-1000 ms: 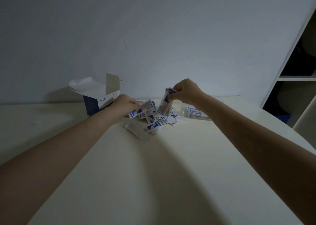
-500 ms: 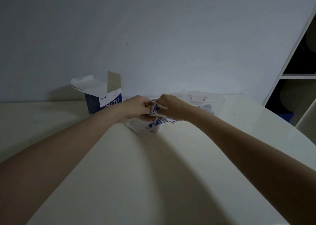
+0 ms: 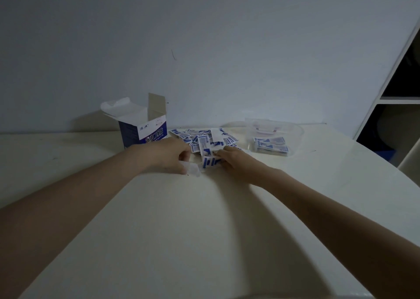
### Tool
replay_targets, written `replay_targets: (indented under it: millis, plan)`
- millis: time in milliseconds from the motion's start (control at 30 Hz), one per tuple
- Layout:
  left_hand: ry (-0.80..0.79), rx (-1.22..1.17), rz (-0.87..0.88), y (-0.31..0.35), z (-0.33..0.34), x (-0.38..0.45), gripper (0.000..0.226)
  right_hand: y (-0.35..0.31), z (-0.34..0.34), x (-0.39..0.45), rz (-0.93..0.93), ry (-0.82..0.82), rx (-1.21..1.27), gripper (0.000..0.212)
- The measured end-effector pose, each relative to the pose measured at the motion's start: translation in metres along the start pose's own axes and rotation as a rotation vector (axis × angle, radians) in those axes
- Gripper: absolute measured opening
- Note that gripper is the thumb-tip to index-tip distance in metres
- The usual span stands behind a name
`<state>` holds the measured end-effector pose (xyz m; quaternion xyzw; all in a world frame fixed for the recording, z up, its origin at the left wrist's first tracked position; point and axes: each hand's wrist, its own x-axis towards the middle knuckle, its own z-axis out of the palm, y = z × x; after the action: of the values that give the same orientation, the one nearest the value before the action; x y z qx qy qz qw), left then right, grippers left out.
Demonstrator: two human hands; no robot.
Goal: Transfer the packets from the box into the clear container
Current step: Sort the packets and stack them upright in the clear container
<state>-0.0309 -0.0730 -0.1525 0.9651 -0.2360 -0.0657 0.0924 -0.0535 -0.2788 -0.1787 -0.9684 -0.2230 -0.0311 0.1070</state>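
A blue and white box [image 3: 145,132] stands open-topped at the back of the table. To its right lies a loose pile of blue and white packets [image 3: 205,140]. The clear container [image 3: 276,137] sits further right with a stack of packets [image 3: 271,146] inside. My left hand [image 3: 169,156] rests on the table in front of the box, fingers curled on a clear plastic wrapper [image 3: 193,169]. My right hand [image 3: 235,161] lies palm down at the pile's near edge, fingertips pinching a packet [image 3: 211,162].
The cream table [image 3: 204,230] runs up to a pale wall. A white shelf unit [image 3: 400,98] with dark compartments stands at the right, next to the table's curved edge.
Both hands have dropped to the table and moved apart. The pile behind them and the container are in plain view again. The right hand, raised with a packet a second ago, is now low.
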Motion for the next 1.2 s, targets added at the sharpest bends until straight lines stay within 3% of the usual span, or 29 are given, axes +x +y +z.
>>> replay_targets:
  millis: [167, 267, 333, 400, 467, 667, 733, 867, 1033, 1100, 1167, 1200]
  plan:
    - [0.25, -0.068, 0.073, -0.002, -0.002, -0.002, 0.034, 0.002, -0.014, 0.0, 0.169, 0.154, 0.164, 0.013]
    - [0.238, -0.175, 0.045, 0.006, -0.005, 0.0, 0.039, 0.0, -0.024, 0.004, 0.282, 0.261, 0.337, 0.025]
    - [0.178, -0.351, 0.001, 0.012, -0.007, 0.0, 0.03, -0.002, -0.027, 0.006, 0.353, 0.284, 0.648, 0.025]
    - [0.149, -0.586, -0.005, 0.018, -0.01, 0.003, 0.018, -0.005, -0.029, 0.005, 0.394, 0.242, 1.003, 0.019]
    - [0.188, -0.761, -0.03, 0.023, -0.011, 0.004, 0.01, -0.011, -0.03, 0.003, 0.408, 0.16, 1.205, 0.016]
    - [0.348, -0.914, -0.212, 0.031, -0.01, 0.012, 0.012, -0.016, -0.035, 0.0, 0.423, 0.067, 1.353, 0.015]
    - [0.382, -0.906, -0.23, 0.031, -0.009, 0.015, 0.018, -0.019, -0.035, 0.002, 0.377, 0.071, 1.174, 0.016]
    - [0.356, -0.523, -0.052, 0.038, -0.014, 0.01, 0.016, -0.022, -0.038, 0.005, 0.128, 0.141, 0.32, 0.015]
    - [0.309, -0.466, 0.058, 0.04, -0.013, 0.009, 0.015, -0.02, -0.046, 0.006, 0.042, 0.153, 0.063, 0.013]
    - [0.248, -0.403, 0.055, 0.033, -0.008, 0.009, 0.012, -0.013, -0.047, 0.005, 0.052, 0.186, 0.053, 0.031]
    - [0.226, -0.367, 0.046, 0.025, -0.003, 0.009, 0.011, -0.009, -0.049, -0.001, 0.038, 0.134, 0.01, 0.038]
    - [0.231, -0.364, 0.053, 0.023, -0.002, 0.01, 0.008, -0.009, -0.048, -0.004, 0.029, 0.072, -0.03, 0.031]
